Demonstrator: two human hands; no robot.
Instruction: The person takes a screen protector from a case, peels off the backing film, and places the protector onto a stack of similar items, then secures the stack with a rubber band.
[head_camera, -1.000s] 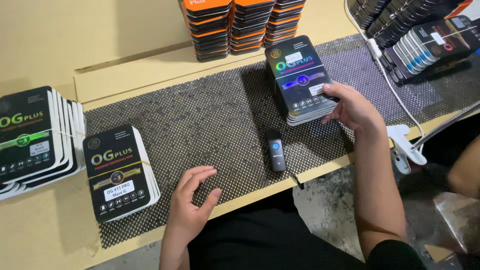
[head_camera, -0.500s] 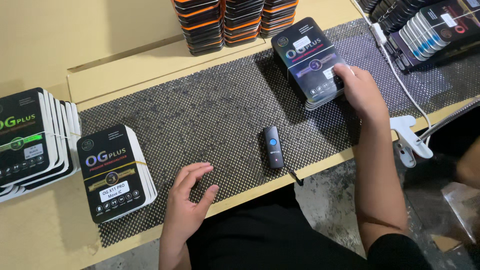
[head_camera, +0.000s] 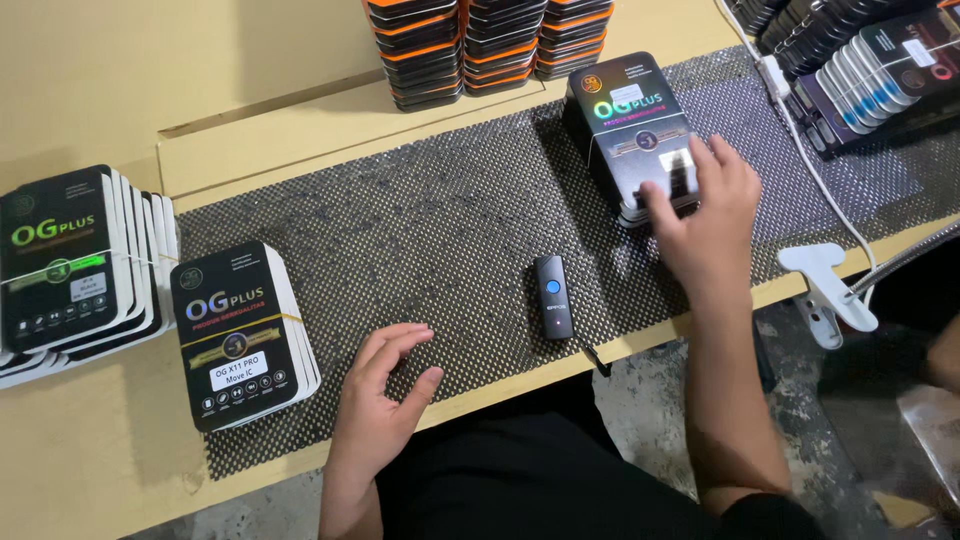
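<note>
The right hand is resting on the near end of a banded bundle of black packages, which is lying on the far right part of the black mesh mat. Its fingers are lying spread over the top package and its near edge, touching it rather than pinching it. The left hand is lying palm down on the near edge of the mat, fingers loosely spread and slightly curled, holding nothing.

Between the two hands, one small black handheld scanner with a blue button is lying flat on the mat, just left of the right wrist and apart from both hands. A thin dark strap is trailing from its near end over the edge of the table.

Two more bundles of the same kind are lying on the left: one second bundle, bound with a thin band, is sitting at the near left corner of the mat, well apart from the left hand; one larger fanned bundle is sitting farther left on the bare wood.

At the far edge, three stacks of orange-and-black packages are standing side by side, just beyond the held bundle. At the far right, a row of packages is leaning on edge. One white clamp is gripping the near right edge of the table, and one white cable is running across the mat toward it.
</note>
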